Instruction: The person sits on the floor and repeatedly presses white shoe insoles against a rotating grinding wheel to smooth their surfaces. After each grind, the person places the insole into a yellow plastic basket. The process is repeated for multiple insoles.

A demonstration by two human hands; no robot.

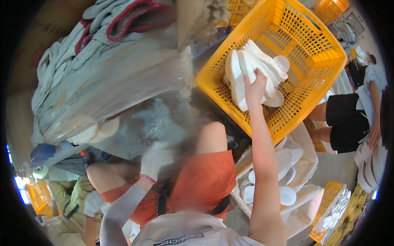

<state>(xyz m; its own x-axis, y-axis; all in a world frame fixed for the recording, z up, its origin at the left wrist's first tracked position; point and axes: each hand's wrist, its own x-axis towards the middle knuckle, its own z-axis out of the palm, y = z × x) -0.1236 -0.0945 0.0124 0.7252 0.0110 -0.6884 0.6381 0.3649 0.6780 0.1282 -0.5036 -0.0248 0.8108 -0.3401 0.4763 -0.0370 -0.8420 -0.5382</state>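
Observation:
My right hand (255, 87), bare, reaches into a yellow plastic crate (283, 133). Its fingers are bent against one of the white foam shoes (234, 78) standing on edge in a tight row there; part of the grip is hidden. Beside the row, a rounded white end with small holes (281, 63) shows. My left hand (156, 159), in a white knit glove with a red cuff edge, is over my lap near a grey, dusty surface (154, 123). Motion smears its fingers, and nothing can be made out in them.
A pale sack (305, 164) by my right leg holds several white shoes (284, 160). Grey gloves with red edges (119, 30) are heaped at upper left. One person (349, 119) stands at right, another (67, 197) sits at lower left. Another yellow crate (328, 205) lies lower right.

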